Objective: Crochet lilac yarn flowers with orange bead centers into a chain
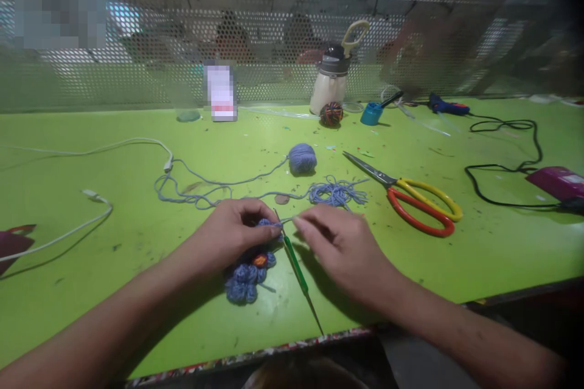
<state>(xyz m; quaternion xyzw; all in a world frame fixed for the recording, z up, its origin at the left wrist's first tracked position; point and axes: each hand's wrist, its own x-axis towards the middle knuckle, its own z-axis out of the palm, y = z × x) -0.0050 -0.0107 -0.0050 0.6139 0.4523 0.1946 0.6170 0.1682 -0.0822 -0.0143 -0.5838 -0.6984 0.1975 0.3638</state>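
My left hand (232, 228) is closed on a blue crocheted piece (244, 282) with puffy petals and a small orange spot, which hangs below the fingers. Against that hand's fingertips leans a green-handled crochet hook (296, 264), its lower end pointing toward the table's front edge. Just right of the hook, my right hand (340, 243) pinches a strand of blue yarn that runs to the crocheted piece. Behind the hands lie a blue yarn ball (302, 158) and a loose tangle of blue yarn (336, 191).
Large scissors (401, 194) with red and yellow handles lie right of the yarn. Farther back stand a bottle (329, 85), a multicolored yarn ball (331, 114), a blue sharpener-like holder (371, 113) and a phone (222, 94). White cables (104, 146) cross the left side.
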